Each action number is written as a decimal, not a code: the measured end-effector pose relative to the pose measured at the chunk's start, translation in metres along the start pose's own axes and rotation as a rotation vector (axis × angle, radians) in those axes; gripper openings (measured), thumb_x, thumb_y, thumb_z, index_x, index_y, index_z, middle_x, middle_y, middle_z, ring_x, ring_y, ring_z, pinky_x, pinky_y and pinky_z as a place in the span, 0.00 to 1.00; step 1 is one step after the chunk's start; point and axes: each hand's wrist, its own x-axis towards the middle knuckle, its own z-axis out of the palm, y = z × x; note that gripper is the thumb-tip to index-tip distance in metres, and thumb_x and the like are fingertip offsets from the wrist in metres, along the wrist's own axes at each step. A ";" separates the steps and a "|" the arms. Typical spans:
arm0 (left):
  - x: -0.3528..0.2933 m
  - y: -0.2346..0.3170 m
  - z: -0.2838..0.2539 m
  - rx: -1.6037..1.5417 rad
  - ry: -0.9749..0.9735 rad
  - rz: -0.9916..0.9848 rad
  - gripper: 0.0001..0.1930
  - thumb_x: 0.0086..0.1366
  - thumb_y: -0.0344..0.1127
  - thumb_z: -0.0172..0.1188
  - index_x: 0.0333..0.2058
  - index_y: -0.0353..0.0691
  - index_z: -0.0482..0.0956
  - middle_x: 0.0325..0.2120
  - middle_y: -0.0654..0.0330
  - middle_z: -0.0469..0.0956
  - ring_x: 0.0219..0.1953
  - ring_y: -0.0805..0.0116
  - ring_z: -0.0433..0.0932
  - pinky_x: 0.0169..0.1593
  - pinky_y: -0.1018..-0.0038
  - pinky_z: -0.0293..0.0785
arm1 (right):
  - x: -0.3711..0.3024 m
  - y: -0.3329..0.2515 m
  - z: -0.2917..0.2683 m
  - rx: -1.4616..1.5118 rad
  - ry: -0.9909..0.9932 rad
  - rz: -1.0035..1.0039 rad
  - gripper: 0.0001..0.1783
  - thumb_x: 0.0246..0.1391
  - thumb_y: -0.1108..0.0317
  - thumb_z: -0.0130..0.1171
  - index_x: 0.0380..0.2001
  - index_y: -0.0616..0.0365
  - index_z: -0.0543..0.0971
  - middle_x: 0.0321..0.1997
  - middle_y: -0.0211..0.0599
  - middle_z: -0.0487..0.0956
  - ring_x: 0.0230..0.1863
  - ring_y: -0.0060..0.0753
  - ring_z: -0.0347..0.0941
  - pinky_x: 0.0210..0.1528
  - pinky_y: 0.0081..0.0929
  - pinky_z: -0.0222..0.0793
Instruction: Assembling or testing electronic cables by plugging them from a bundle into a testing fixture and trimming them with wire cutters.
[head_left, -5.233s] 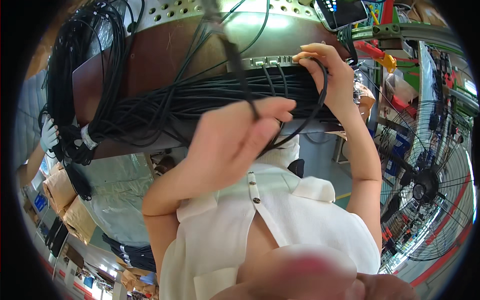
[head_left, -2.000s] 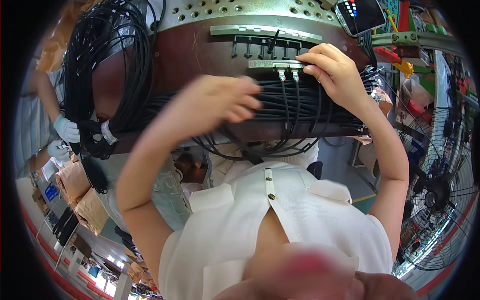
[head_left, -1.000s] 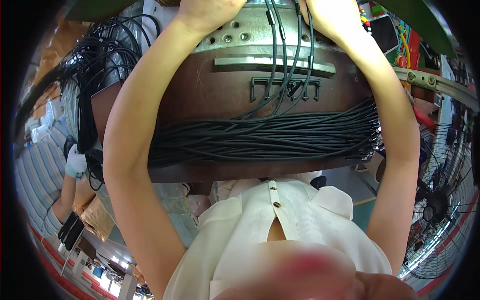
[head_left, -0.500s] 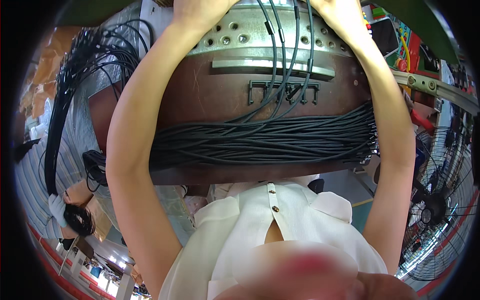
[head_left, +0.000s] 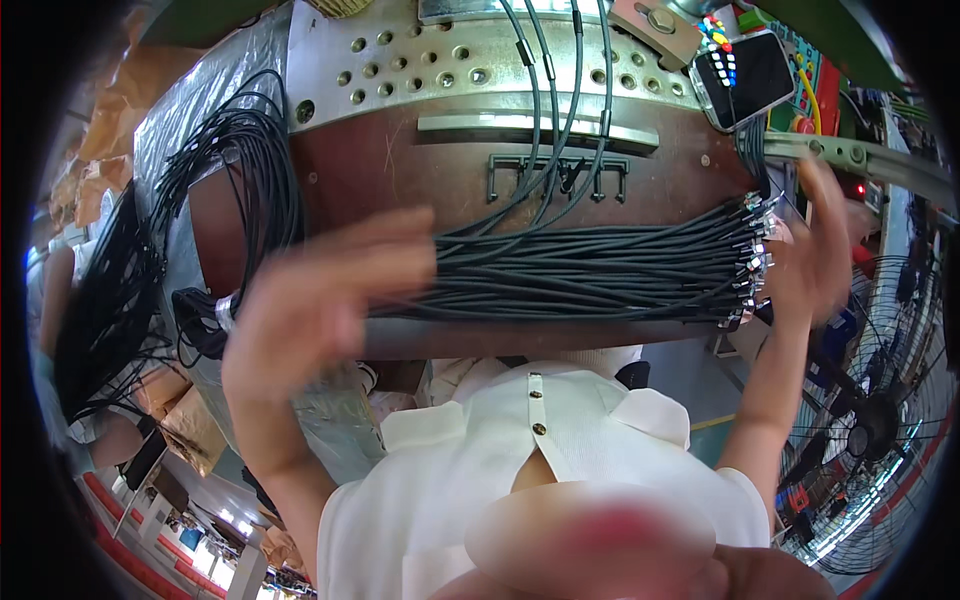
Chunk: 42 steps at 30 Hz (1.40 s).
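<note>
**Black cables (head_left: 590, 272) lie bundled across a brown board (head_left: 355, 165)**

Four strands rise over a black toothed bracket (head_left: 500, 161) and a metal bar (head_left: 450, 126) onto a perforated steel plate (head_left: 420, 85). The blurred left hand (head_left: 315, 300), fingers extended and grasping nothing, hovers at the bundle's left; the right hand (head_left: 815, 245), fingers spread and released, is beside the silvery connectors (head_left: 755, 260).

From my end I count two bare hands: one left hand (head_left: 312, 308) and one right hand (head_left: 817, 250). I make it four separate black cables (head_left: 551, 95), one metal bar (head_left: 490, 125), one black rack (head_left: 570, 166), one phone (head_left: 762, 78) and one caged fan (head_left: 866, 425). The strands of the main bundle (head_left: 600, 272) lie too close for me to count.
</note>
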 end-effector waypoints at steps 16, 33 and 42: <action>-0.115 -0.220 0.060 0.950 0.412 -0.469 0.13 0.59 0.41 0.56 0.36 0.42 0.82 0.37 0.50 0.81 0.41 0.48 0.77 0.46 0.57 0.70 | -0.275 0.050 0.023 -0.266 -0.430 0.386 0.21 0.52 0.69 0.57 0.50 0.63 0.75 0.53 0.51 0.75 0.57 0.57 0.67 0.61 0.46 0.60; -0.096 -0.158 0.079 1.049 0.505 -0.445 0.13 0.59 0.39 0.59 0.40 0.38 0.80 0.39 0.50 0.79 0.44 0.47 0.76 0.49 0.57 0.70 | -0.166 -0.024 -0.022 -0.502 -0.850 0.414 0.18 0.47 0.64 0.65 0.42 0.61 0.80 0.44 0.50 0.80 0.45 0.52 0.77 0.49 0.39 0.71; -0.001 -0.034 0.133 0.703 -0.005 0.515 0.32 0.57 0.52 0.62 0.55 0.37 0.70 0.55 0.52 0.71 0.57 0.53 0.70 0.57 0.62 0.68 | 0.007 -0.061 0.059 -0.065 -0.268 -0.086 0.26 0.50 0.59 0.66 0.52 0.54 0.73 0.41 0.37 0.74 0.43 0.41 0.72 0.43 0.34 0.70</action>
